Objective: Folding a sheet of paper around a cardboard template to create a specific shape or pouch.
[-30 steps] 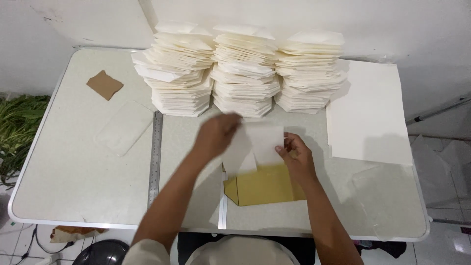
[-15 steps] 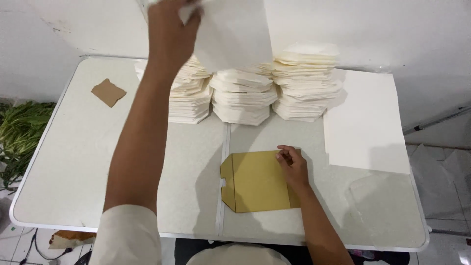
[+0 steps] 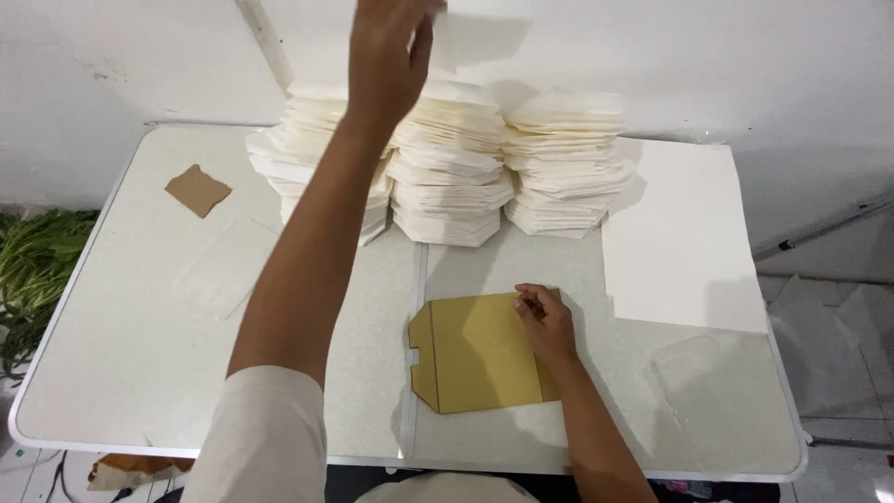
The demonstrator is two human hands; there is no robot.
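Overhead, the left hand (image 3: 386,56) pinches a white folded sheet (image 3: 484,42) above the three stacks of folded white paper (image 3: 447,177), seemingly to add it on top. Meanwhile the right hand (image 3: 545,326) presses its fingertips, grasping nothing, on the tan cardboard template (image 3: 475,354), pinning it flat on the tabletop (image 3: 121,373).

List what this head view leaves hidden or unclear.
- White sheet in left hand: top cut by frame edge.
- Left stack: partly behind the raised forearm.
- Yellow template: right edge under right hand.
- Clear plastic piece: outline too faint.
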